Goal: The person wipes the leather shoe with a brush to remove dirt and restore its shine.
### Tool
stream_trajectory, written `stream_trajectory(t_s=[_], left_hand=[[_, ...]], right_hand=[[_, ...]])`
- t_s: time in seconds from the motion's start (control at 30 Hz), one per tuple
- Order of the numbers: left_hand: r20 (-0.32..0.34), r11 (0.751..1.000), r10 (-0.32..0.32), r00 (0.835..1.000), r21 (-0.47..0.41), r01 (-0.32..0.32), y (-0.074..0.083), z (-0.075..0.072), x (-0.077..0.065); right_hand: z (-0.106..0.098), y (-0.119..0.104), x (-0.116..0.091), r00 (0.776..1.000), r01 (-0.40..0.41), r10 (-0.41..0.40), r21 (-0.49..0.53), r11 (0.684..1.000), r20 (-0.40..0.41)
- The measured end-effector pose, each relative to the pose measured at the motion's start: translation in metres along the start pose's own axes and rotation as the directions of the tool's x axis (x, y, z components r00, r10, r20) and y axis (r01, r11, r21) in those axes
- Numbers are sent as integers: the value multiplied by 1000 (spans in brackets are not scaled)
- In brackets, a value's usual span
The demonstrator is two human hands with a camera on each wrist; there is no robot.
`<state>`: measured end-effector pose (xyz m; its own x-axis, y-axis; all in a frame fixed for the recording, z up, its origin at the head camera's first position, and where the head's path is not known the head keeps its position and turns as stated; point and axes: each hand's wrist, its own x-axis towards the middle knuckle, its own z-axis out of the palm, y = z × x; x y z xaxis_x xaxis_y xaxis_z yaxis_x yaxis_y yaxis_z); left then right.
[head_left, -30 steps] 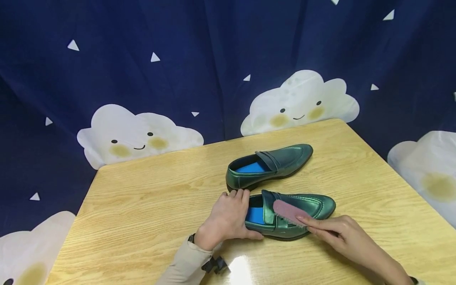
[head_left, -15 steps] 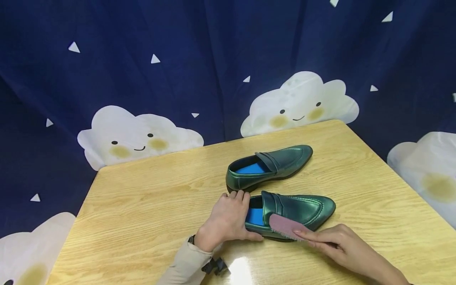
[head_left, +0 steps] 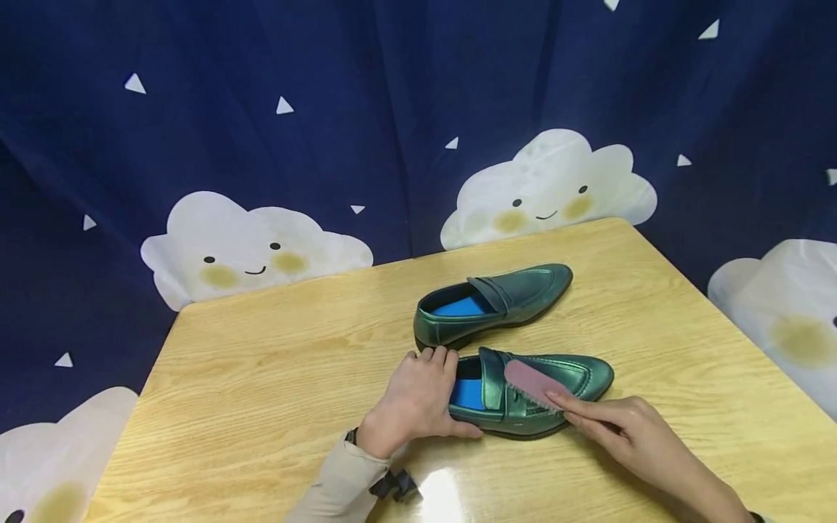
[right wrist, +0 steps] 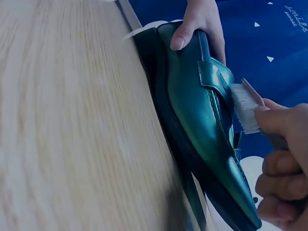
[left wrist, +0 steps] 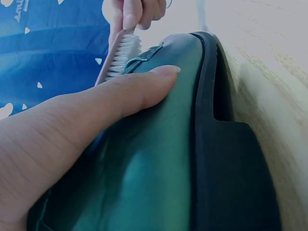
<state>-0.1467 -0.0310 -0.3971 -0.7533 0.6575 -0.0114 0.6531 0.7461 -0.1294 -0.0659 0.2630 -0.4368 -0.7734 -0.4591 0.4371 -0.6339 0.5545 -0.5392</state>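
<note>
Grips the heel end of the near green metallic penny loafer [head_left: 578, 372] with the left hand [head_left: 418, 396], bending the fingers over the far side of the collar and laying the thumb [left wrist: 144, 86] along the near side, against the leather. Spreads that grip just as wide as the heel. Pinches the near end of a pink-backed brush [head_left: 531, 381] with the right hand [head_left: 637, 439], thumb on top, with no gap visible between digits and brush. Slants the brush from the right grip toward the left one, across the vamp beside the strap [head_left: 493, 381], with the white bristles [right wrist: 244, 108] facing the leather and seemingly touching it. Shows a blue insole [head_left: 467, 394] between the left hand and the strap.

Has the matching far loafer [head_left: 526, 298] just beyond the left knuckles, sole down, with the toe likewise pointing right. Cannot tell touching from merely near at that spot. Rests both shoes on a wood-grain table [head_left: 281, 370]. Wears a beige sleeve [head_left: 343, 479] behind the left hand. Faces, well beyond both grips, a dark blue curtain [head_left: 327, 109] printed with smiling white clouds and small triangles.
</note>
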Motion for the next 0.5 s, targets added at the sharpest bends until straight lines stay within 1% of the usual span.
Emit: stream_trajectory(t_s=[0.1,0.17,0.27,0.3,0.33,0.37,0.43,0.5], left_hand=[[-6,1000,16,1000,-5,-16,-1,0,0],[-4,1000,29,1000,-9,-29,-2,1,0],[7,998,52,999,-26,-51,-5,0,0],[14,998,60,998,-35,-60,-6,0,0],[25,996,69,997,-51,-68,-7,-1,0],[34,995,77,996,-70,-75,-8,-2,-1],[57,990,88,994,-118,-81,-11,-3,-1],[74,982,92,993,-172,-78,-14,-5,-2]], right_hand=[[1,-1,0,999,40,-41,24,999,31],[1,-1,0,998,44,-44,2,999,41],[1,-2,1,1000,0,0,-90,996,-5],[0,-2,2,1000,-15,13,-113,994,-18],[0,-3,3,1000,-9,6,-116,993,-25],[0,-3,3,1000,9,-11,-93,996,-13],[0,-4,4,998,61,-59,-40,997,34],[0,-4,5,995,80,-80,-2,997,64]])
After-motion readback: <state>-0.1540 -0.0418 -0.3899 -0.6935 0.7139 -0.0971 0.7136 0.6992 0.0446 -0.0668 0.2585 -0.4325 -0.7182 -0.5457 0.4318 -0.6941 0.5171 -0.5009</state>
